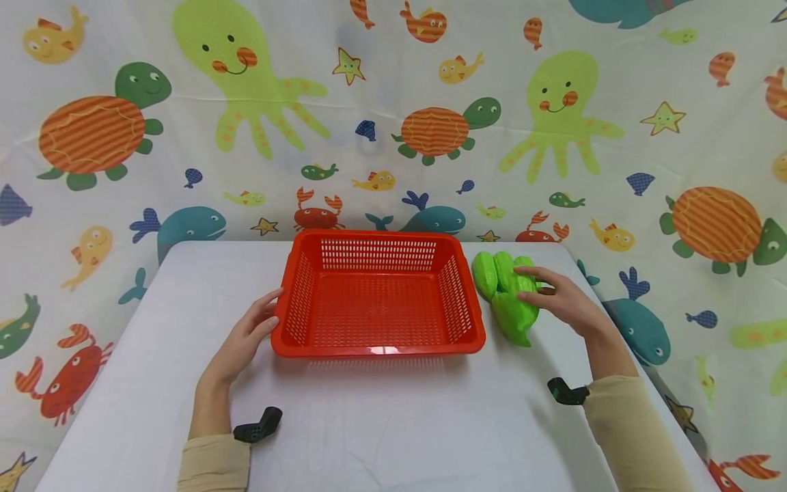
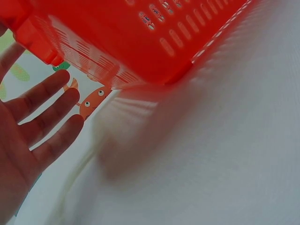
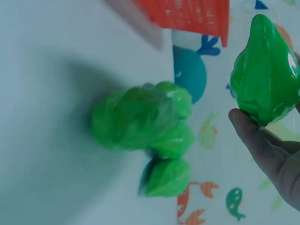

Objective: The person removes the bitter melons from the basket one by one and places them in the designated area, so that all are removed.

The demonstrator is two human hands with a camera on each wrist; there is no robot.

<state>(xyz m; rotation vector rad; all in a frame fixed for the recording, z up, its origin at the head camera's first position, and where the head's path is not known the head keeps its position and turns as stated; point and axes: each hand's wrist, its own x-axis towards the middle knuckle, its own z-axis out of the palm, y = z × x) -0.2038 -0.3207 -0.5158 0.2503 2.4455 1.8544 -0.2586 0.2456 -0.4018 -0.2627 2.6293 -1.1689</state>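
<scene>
Green vegetables (image 1: 509, 295): clustered on the white surface (image 1: 381, 417), just right of the red basket (image 1: 376, 350).
Right hand (image 1: 562, 299): fingers curled round one green piece (image 3: 266, 70), beside the rest.
Left hand (image 1: 246, 338): open, fingers straight, touching the basket's near-left rim.

A basket (image 1: 378, 342) sits on the table (image 1: 381, 424), toward its far edge. The left hand (image 1: 246, 338) lies at the basket's left rim, fingertips touching it. To the basket's right lie the vegetables (image 1: 507, 294) (bunched close together), just beside its wall, with the right hand (image 1: 562, 297) on them.
</scene>
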